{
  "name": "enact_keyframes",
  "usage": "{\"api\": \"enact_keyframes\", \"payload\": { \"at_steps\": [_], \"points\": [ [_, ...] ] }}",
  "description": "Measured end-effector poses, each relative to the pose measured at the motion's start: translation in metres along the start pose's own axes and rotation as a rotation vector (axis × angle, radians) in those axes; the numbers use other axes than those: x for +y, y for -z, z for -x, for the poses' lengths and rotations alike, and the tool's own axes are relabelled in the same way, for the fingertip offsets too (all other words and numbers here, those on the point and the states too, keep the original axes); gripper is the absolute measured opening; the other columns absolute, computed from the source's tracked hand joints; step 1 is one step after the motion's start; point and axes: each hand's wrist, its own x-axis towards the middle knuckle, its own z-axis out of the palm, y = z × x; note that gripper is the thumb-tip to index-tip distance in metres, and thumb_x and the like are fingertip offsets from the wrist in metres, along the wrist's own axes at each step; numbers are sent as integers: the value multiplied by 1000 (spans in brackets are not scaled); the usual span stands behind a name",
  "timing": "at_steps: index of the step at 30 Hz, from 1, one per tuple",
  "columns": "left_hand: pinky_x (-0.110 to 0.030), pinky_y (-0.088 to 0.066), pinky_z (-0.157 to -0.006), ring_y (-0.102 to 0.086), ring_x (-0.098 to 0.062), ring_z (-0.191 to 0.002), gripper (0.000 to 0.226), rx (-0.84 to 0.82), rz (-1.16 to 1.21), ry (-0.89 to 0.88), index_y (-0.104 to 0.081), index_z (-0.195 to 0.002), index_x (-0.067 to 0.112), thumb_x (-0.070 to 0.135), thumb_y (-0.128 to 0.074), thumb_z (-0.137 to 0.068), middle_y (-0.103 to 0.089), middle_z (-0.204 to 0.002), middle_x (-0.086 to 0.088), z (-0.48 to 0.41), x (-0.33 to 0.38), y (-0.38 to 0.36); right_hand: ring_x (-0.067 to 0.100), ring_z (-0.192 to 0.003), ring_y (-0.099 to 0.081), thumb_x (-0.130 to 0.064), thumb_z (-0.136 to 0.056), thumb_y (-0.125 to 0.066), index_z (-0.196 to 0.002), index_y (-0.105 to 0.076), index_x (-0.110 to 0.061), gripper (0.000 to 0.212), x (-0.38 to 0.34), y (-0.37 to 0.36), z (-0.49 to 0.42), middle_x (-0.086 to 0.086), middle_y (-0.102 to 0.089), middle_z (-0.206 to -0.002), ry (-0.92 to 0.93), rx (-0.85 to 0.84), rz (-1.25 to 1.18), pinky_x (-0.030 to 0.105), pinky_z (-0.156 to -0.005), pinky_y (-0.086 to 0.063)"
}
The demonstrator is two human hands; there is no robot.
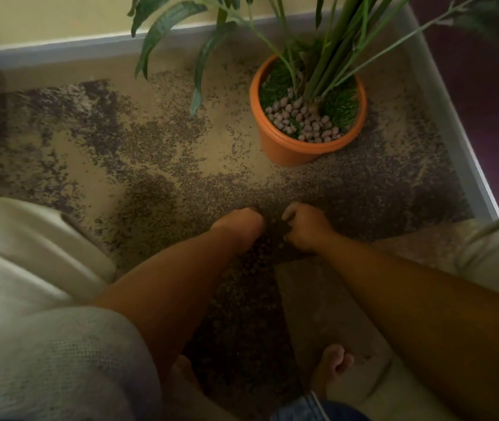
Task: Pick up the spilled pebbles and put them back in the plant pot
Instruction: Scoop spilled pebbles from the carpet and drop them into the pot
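Down low, both hands [272,227] rake pebbles [268,238] near the unmarked pot [287,147].

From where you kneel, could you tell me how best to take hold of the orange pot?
Grip the orange pot with both hands just under its thick rim, coming from the near side. The wall tapers downward, so the rim stops slipping, and the leaves lean over the far-left side.
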Motion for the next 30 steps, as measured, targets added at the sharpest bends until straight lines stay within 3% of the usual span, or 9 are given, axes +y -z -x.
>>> {"api": "enact_keyframes", "payload": {
  "at_steps": [8, 10, 13, 15, 18, 21, 24, 27, 30],
  "points": [
    [-44, -52, -92, -62, -34, -109, 26, 18, 39, 27, -66, -110, 7, 0, -51, -90, -62, -120, -16, -1, -2, 4, 36, -113, -56, -15, -67, -88, -120, -50, -15, 66, 0, -20, 9, 15, -52, -124, 115, -57, 190, 37, -88, -48],
    [-41, -53, -89, -63, -32, -105, 24, 49, 76, 46, -69, -105, 8, 1, -52, -89, -66, -114, -15, -1, -7, 8, 36, -115, -57, -14, -74, -82, -120, -51, -12, 55, -1, -27, 11, 17, -55, -125, 135, -22, 184, 38, -91, -49],
    [-37, -53, -91, -65, -29, -103, 20, 121, 154, 72, -73, -102, 10, 6, -59, -88, -70, -110, -11, -3, -17, 17, 37, -109, -63, -9, -86, -62, -107, -59, -12, 21, -5, -31, 10, 18, -64, -119, 150, 50, 201, 40, -90, -54],
    [-33, -53, -91, -66, -27, -102, 18, 180, 222, 96, -75, -99, 10, 8, -62, -86, -72, -107, -11, -2, -23, 22, 35, -104, -64, -9, -88, -58, -99, -63, -15, 13, -6, -26, 6, 15, -66, -114, 111, 103, 152, 39, -89, -55],
    [-29, -52, -91, -67, -24, -101, 15, 241, 307, 139, -76, -93, 11, 8, -65, -83, -74, -103, -9, -1, -30, 26, 33, -104, -63, -8, -89, -58, -99, -62, -24, 19, -6, -13, -7, 12, -65, -112, 97, 168, 49, 37, -88, -54],
    [-31, -50, -94, -67, -23, -102, 15, 263, 319, 134, -77, -93, 10, 10, -66, -83, -74, -104, -9, 2, -32, 27, 36, -114, -58, -4, -89, -56, -111, -64, -24, 30, -7, -7, -18, 15, -56, -127, 120, 115, 51, 39, -94, -52],
    [-29, -50, -95, -67, -22, -103, 16, 267, 335, 141, -77, -94, 11, 10, -66, -83, -74, -104, -7, 1, -34, 25, 34, -108, -60, -5, -90, -52, -99, -68, -23, 26, -12, -14, -19, 15, -58, -121, 173, 38, 75, 36, -92, -51],
    [-30, -50, -96, -66, -23, -104, 16, 252, 367, 166, -77, -94, 11, 10, -65, -84, -74, -105, -8, 1, -35, 25, 30, -102, -60, -20, -89, -63, -93, -68, -23, 7, -19, -25, -13, 7, -54, -106, 260, -11, 140, 34, -89, -50],
    [-30, -52, -92, -66, -22, -101, 13, 249, 378, 172, -76, -89, 13, 10, -66, -82, -73, -102, -8, 0, -37, 25, 29, -99, -59, -30, -82, -74, -103, -62, -22, 25, -23, -34, -6, 4, -48, -104, 330, -53, 235, 37, -87, -52]
  ]
}}
